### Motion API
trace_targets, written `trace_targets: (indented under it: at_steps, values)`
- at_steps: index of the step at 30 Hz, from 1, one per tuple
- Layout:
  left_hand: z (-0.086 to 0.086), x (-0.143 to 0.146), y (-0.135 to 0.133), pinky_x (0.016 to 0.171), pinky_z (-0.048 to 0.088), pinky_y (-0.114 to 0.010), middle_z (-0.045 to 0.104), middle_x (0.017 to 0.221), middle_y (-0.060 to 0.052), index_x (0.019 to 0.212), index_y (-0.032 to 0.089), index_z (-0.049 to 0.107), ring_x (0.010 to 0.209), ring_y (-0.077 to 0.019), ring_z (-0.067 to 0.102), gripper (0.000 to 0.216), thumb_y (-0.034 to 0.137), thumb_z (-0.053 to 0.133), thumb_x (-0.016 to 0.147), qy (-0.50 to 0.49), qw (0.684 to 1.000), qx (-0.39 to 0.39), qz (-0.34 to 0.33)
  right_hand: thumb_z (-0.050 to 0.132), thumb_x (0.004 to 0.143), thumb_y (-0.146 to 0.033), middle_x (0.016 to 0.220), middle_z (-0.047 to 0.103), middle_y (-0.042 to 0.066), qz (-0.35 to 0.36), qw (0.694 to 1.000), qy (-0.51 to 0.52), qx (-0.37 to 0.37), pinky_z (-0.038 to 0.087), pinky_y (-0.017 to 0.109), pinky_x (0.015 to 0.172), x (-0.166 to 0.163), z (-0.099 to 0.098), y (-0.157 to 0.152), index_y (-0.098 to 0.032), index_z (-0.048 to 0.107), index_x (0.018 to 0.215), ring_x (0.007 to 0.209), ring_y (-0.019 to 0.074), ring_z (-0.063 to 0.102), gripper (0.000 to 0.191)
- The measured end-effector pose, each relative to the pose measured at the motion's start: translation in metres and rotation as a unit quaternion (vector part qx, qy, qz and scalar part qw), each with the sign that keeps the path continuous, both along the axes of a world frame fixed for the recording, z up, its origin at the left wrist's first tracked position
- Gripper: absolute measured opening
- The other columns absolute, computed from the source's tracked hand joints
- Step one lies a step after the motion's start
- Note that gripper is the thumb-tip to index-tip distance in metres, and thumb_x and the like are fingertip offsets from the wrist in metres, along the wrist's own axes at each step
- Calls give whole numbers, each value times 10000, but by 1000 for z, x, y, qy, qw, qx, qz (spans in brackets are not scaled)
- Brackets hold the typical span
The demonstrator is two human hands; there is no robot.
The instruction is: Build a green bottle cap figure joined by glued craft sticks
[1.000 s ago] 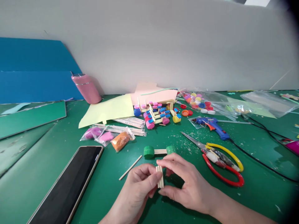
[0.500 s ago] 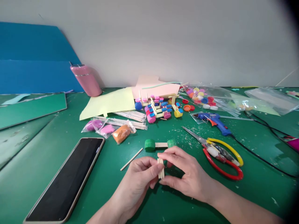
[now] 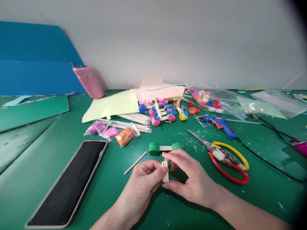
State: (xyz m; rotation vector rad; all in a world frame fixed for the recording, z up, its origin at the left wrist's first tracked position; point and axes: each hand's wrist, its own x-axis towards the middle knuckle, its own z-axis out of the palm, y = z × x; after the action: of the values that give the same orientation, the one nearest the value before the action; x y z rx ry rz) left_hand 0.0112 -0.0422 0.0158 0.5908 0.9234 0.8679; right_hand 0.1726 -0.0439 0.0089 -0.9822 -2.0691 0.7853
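Both my hands meet near the front of the green mat, holding a small bundle of short wooden sticks (image 3: 165, 171) upright between them. My left hand (image 3: 141, 187) pinches the bundle from the left with thumb and fingers. My right hand (image 3: 189, 179) grips it from the right, fingers over its top and thumb under its lower end. Just beyond my fingers lies a stick axle with green bottle-cap wheels (image 3: 163, 148). A single loose stick (image 3: 135, 163) lies to the left of my hands.
A dark phone (image 3: 68, 182) lies at front left. Red-and-yellow scissors (image 3: 223, 156) and a blue glue gun (image 3: 219, 124) with its black cord sit right. Clay packets (image 3: 111, 133), stick-and-cap models (image 3: 163, 111), a cap bag (image 3: 208, 100), paper sheets and a pink tumbler (image 3: 88, 81) stand behind.
The view has shifted slightly since a second ago. My hands keep the same grip on the stick bundle, barely moving.
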Motion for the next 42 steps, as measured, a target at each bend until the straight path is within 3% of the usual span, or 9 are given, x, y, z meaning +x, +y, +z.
trace_targets:
  at_steps: [10, 15, 21, 30, 42]
  values:
    - [-5, -1, -2, 469, 321, -160, 568, 535, 20, 584, 124, 632, 482, -48, 415, 162, 234, 732, 648, -5, 1000, 1, 3, 658, 747, -232, 1056, 519, 62, -13, 1000, 12, 6, 497, 267, 748, -3, -2, -1, -216, 424, 1239, 826, 150, 548, 545]
    - [-7, 0, -3, 473, 303, -177, 535, 526, 27, 580, 131, 614, 485, -57, 392, 192, 268, 735, 639, 19, 1000, -1, 10, 649, 736, -184, 1056, 521, 60, -18, 1000, 9, 7, 500, 258, 722, -5, -1, -3, -216, 403, 1250, 797, 141, 552, 571]
    - [-5, 3, -4, 471, 297, -174, 517, 521, 34, 571, 127, 615, 487, -54, 389, 181, 246, 725, 651, -11, 1000, 0, 4, 675, 722, -253, 1096, 526, 79, -27, 999, -12, 22, 488, 301, 805, -4, -4, -3, -204, 402, 1254, 924, 188, 539, 599]
    - [-4, 2, -5, 448, 248, -182, 454, 486, 49, 560, 125, 604, 465, -51, 303, 224, 293, 734, 629, 32, 999, 5, 14, 650, 746, -298, 1063, 545, 88, -32, 999, -7, 32, 500, 318, 784, -6, -3, -3, -207, 410, 1245, 910, 199, 553, 560]
    - [-4, 2, -4, 483, 280, -190, 482, 521, 38, 556, 131, 579, 498, -66, 362, 244, 303, 741, 617, 20, 1000, -6, 9, 658, 738, -256, 1046, 537, 80, -29, 999, -6, 34, 497, 295, 758, -5, -3, -2, -207, 395, 1248, 867, 179, 551, 575]
